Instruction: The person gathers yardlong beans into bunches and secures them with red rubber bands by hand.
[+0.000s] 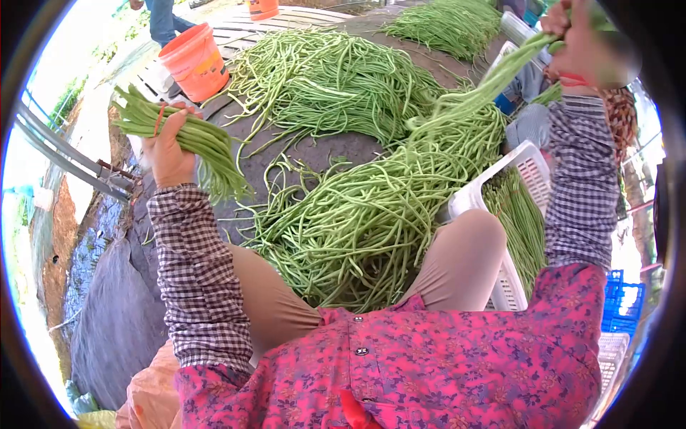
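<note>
My left hand (pixel 173 149) is closed around a bundle of long green beans (pixel 204 141), with a red band near one end of it. Raised at the upper right, my right hand (pixel 582 53) grips a few long beans (pixel 500 77) that trail down toward the pile. Motion blurs part of that hand. Between my knees spreads a large heap of loose long beans (pixel 371 207). Right of my knee stands a white plastic crate (pixel 532 171) with long beans (pixel 518 222) lying lengthwise in it.
Beyond the near heap lies a second heap of long beans (pixel 321 79) on dark ground cloth (pixel 314 154), and a third heap (pixel 446 27) farther back. An orange bucket (pixel 194 64) stands at the upper left, by another person's leg (pixel 163 21). Blue crates (pixel 622 304) are at the right edge.
</note>
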